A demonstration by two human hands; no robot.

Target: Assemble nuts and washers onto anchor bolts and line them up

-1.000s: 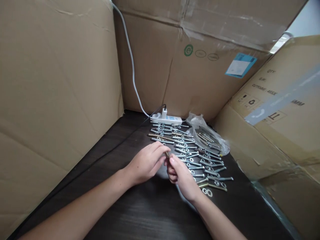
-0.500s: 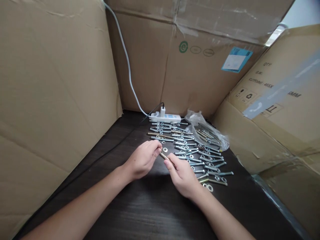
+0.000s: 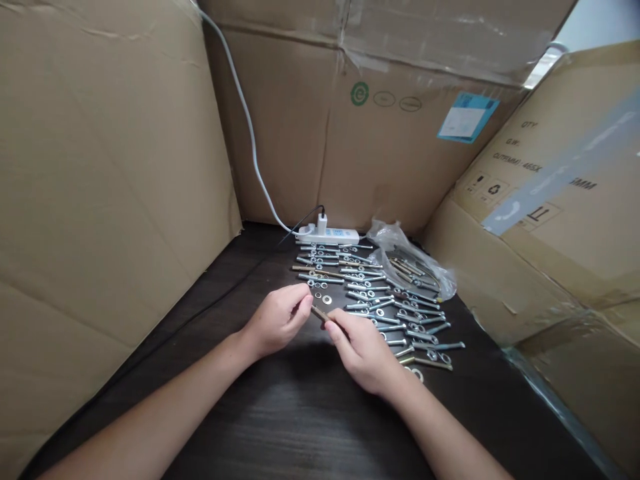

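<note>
My left hand (image 3: 280, 319) is closed in a pinch at the upper left end of a brass-coloured bolt (image 3: 320, 313). Its fingertips hide that end. My right hand (image 3: 361, 350) grips the other end between thumb and fingers, covering the rest of the shaft. The bolt is held slanted above the dark table. Just beyond the hands lie a loose flat washer (image 3: 327, 300) and a small ring (image 3: 318, 295). Rows of silver and brass-coloured bolts (image 3: 367, 305), with nuts and washers among them, spread behind and to the right.
A white power strip (image 3: 327, 235) with a plugged-in adapter stands at the back. Beside it lies a clear plastic bag (image 3: 430, 267) of metal rods. A black cable (image 3: 215, 303) crosses the table's left side. Large cardboard boxes (image 3: 280, 133) wall in the back and both sides.
My left hand has shifted slightly left, and more of the bolt shows between the hands. A small ring and nut beside the left hand are now uncovered. The view has turned slightly.
</note>
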